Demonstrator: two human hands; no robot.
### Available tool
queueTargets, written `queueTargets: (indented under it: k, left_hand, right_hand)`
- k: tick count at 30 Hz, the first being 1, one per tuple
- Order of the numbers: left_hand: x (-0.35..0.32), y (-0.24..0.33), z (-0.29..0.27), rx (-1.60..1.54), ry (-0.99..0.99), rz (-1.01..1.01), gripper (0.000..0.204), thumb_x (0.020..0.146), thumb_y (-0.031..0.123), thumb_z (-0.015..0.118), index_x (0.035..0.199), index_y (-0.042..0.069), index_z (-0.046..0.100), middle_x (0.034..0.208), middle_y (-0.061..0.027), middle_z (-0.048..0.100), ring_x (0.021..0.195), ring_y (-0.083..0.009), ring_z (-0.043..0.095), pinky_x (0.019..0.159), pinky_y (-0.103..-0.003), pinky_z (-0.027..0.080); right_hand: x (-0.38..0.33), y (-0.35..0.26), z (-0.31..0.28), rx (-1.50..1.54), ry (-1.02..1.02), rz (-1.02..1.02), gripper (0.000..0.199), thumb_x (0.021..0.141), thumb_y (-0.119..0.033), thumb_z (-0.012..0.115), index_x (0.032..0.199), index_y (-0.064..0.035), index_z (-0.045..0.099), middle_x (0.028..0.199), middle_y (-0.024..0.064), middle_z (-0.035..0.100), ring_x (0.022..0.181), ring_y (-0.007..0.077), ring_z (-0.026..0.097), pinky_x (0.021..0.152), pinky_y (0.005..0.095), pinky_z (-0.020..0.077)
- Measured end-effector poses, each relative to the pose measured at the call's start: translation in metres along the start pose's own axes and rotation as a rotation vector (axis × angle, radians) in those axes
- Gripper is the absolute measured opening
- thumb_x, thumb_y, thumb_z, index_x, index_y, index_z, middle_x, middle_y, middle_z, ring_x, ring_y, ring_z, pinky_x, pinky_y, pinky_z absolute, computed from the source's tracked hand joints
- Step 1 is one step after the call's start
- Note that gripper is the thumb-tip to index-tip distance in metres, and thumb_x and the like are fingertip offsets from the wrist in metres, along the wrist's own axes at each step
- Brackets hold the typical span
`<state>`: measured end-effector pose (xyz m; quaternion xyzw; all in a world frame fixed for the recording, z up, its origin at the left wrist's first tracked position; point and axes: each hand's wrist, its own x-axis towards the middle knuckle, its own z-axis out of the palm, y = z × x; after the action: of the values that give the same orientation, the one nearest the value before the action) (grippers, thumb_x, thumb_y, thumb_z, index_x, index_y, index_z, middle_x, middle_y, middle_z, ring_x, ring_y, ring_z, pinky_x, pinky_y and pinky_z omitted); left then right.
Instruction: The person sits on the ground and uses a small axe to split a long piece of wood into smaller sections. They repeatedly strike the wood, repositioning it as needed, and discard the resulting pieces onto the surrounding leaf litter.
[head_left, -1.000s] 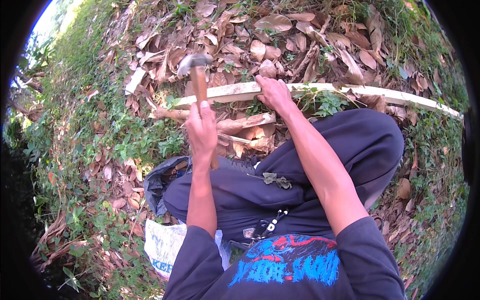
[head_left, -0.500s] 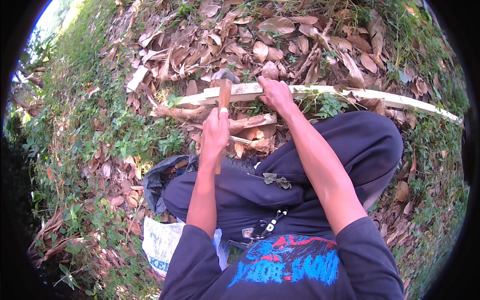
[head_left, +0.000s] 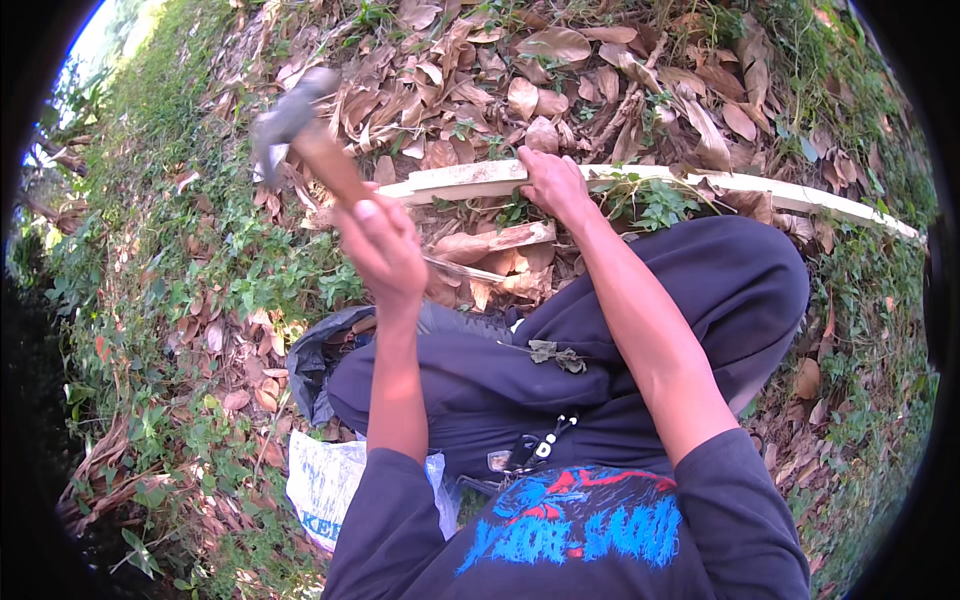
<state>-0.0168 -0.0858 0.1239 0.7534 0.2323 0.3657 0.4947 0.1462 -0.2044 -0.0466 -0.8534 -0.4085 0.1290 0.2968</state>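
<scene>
My left hand (head_left: 385, 250) is closed round the wooden handle of a claw hammer (head_left: 322, 160), which is raised and tilted up to the left, its grey metal head (head_left: 290, 115) blurred by motion. With my right hand (head_left: 555, 187) I grip a long pale wooden strip (head_left: 460, 180) that runs across in front of my legs. A shorter pale piece seems to lie along its left part. Nearer to me, a broken piece of wood (head_left: 495, 242) rests on the ground under the strip.
Dry brown leaves (head_left: 540, 100) cover the ground ahead, with green plants (head_left: 230, 265) at the left. By my left knee lies a dark plastic bag (head_left: 312, 370), and a white printed bag (head_left: 325, 490) is beside my left arm. A wilted leaf (head_left: 558, 355) sits on my trousers.
My left hand has lifted the hammer off the wooden strip's left part and swung it up to the left. My right hand stays on the strip.
</scene>
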Motion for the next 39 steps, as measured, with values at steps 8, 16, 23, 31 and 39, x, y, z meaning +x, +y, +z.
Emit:
queueTargets:
  k: [8, 16, 23, 31, 39]
  left_hand:
    - [-0.002, -0.017, 0.008, 0.642, -0.336, -0.309, 0.035, 0.104, 0.028, 0.04, 0.094, -0.003, 0.054, 0.067, -0.022, 0.061, 0.064, -0.0387, 0.064, 0.059, -0.05, 0.045]
    - [0.038, 0.078, 0.003, -0.022, 0.108, 0.043, 0.038, 0.108, 0.034, 0.033, 0.112, -0.001, 0.048, 0.069, 0.0009, 0.047, 0.047, -0.004, 0.038, 0.039, -0.019, 0.03]
    - [-0.046, -0.061, 0.015, 0.803, -0.411, -0.194, 0.037, 0.105, 0.034, 0.038, 0.097, 0.0, 0.053, 0.065, -0.0136, 0.059, 0.061, -0.0271, 0.061, 0.058, -0.046, 0.046]
    - [0.03, 0.057, -0.009, 0.251, -0.091, -0.183, 0.038, 0.108, 0.034, 0.032, 0.105, 0.002, 0.051, 0.065, 0.0015, 0.048, 0.048, -0.0055, 0.044, 0.04, -0.023, 0.035]
    - [-0.028, -0.04, -0.001, 0.556, -0.129, -0.047, 0.033, 0.106, 0.032, 0.033, 0.106, 0.004, 0.049, 0.065, -0.0064, 0.053, 0.047, -0.0224, 0.05, 0.048, -0.043, 0.042]
  right_hand:
    - [0.0, 0.003, 0.006, -0.008, 0.054, -0.031, 0.051, 0.076, -0.018, 0.079, 0.115, -0.0096, 0.048, 0.099, 0.0128, 0.067, 0.098, 0.0352, 0.064, 0.08, 0.0477, 0.0473]
    - [-0.002, 0.005, 0.003, 0.01, 0.047, -0.013, 0.049, 0.076, -0.019, 0.079, 0.112, -0.008, 0.048, 0.098, 0.0139, 0.067, 0.098, 0.0352, 0.065, 0.079, 0.0478, 0.0469]
    - [0.0, 0.0, 0.005, 0.02, 0.055, -0.043, 0.049, 0.077, -0.017, 0.079, 0.113, -0.0081, 0.048, 0.102, 0.0128, 0.067, 0.101, 0.0357, 0.064, 0.081, 0.0479, 0.047]
    - [0.001, 0.009, 0.01, 0.033, 0.035, -0.013, 0.047, 0.076, -0.019, 0.078, 0.113, -0.0117, 0.05, 0.101, 0.0103, 0.068, 0.099, 0.0327, 0.065, 0.079, 0.0478, 0.0447]
    - [0.003, -0.002, 0.001, 0.038, 0.015, -0.013, 0.046, 0.078, -0.019, 0.078, 0.111, -0.0103, 0.048, 0.1, 0.0101, 0.067, 0.099, 0.0331, 0.065, 0.079, 0.0485, 0.0457]
